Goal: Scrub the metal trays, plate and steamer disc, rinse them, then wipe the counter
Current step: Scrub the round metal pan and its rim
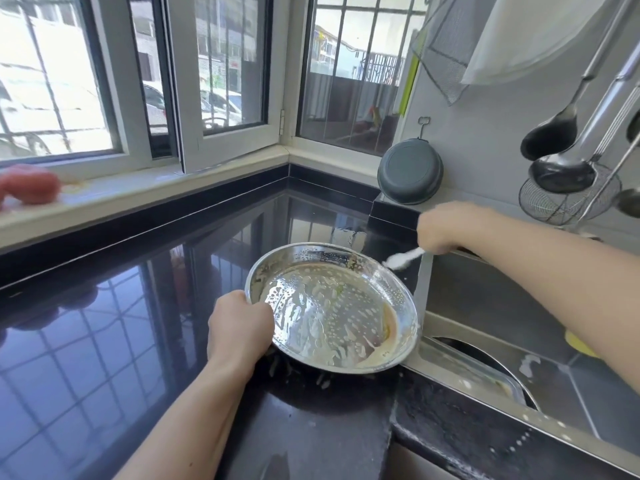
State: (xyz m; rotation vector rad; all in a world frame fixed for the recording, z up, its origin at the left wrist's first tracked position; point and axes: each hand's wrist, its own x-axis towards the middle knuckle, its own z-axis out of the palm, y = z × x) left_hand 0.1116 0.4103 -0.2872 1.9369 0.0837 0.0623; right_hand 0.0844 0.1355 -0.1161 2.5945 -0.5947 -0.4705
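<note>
Head view: soapy round metal tray (334,308) at frame centre, tilted on the black surface (104,306) beside the sink (519,327).
Suds and yellowish residue coat its inside. The left hand (240,327) grips the tray's near-left rim; the right hand (441,230), blurred, holds a foamy white scrubber (403,259) touching the far rim. A yellow sponge (580,344) lies in the sink. No readable writing.

We see the left hand (239,327) gripping the nine o'clock rim of a soapy round metal tray (336,306) tilted over the black counter (104,334). At the tray's two o'clock, the right hand (443,230) holds a blurred, sudsy scrubber (403,259) beside the sink (485,296).
</note>
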